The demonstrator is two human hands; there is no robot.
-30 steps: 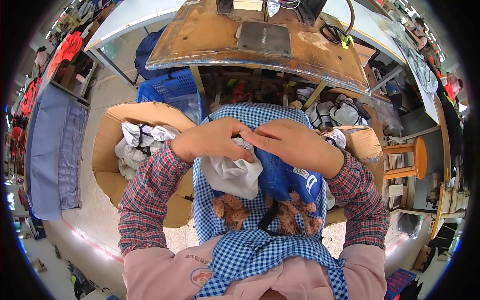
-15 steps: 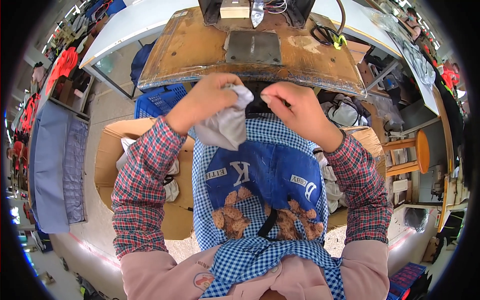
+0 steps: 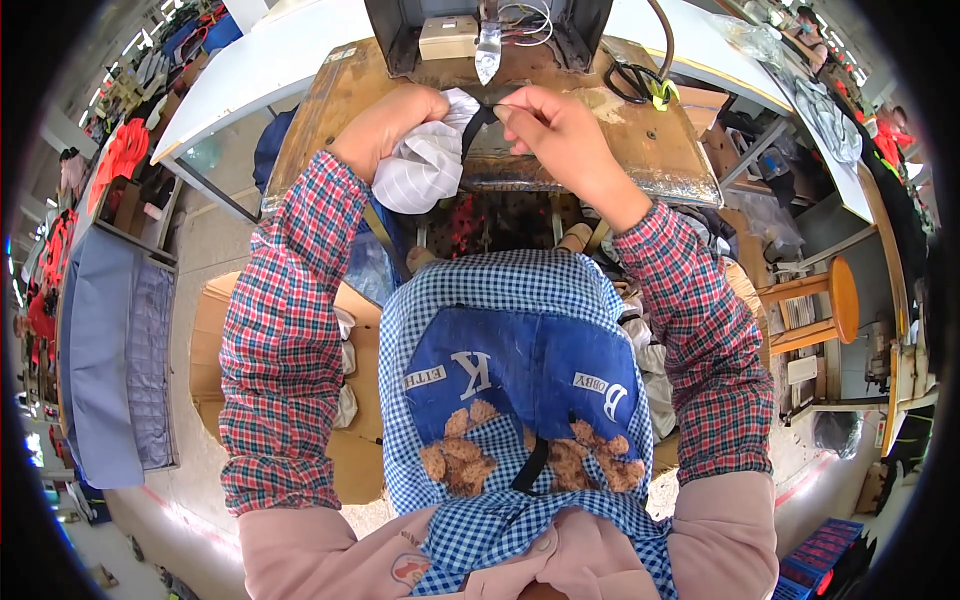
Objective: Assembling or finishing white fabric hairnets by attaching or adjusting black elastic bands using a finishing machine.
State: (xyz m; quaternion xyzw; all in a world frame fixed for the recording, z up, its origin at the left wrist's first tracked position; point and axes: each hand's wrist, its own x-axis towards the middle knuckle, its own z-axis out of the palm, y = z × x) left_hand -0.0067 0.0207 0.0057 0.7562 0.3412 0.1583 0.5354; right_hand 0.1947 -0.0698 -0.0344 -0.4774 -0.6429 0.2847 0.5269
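My left hand (image 3: 398,125) is closed around a bunched white cloth piece (image 3: 420,168) with thin stripes, perhaps a cap. A black strap (image 3: 477,124) sticks out from the cloth's right side. My right hand (image 3: 560,140) pinches thumb and forefinger together at the strap's free end. Both hands are over the near part of a worn wooden work board (image 3: 330,115). Just beyond them a pointed metal piece (image 3: 488,55) hangs inside a dark machine housing (image 3: 395,35).
Cardboard boxes with white pieces stand at my left (image 3: 362,450) and right. A coiled black cable (image 3: 632,82) lies on the board's right side. White tables (image 3: 250,90) flank the board. A wooden stool (image 3: 843,300) is at right. A blue checked apron (image 3: 500,280) covers my lap.
Both hands have moved forward from above my lap to over the wooden board, carrying the white cloth piece. The black strap now shows between the hands.
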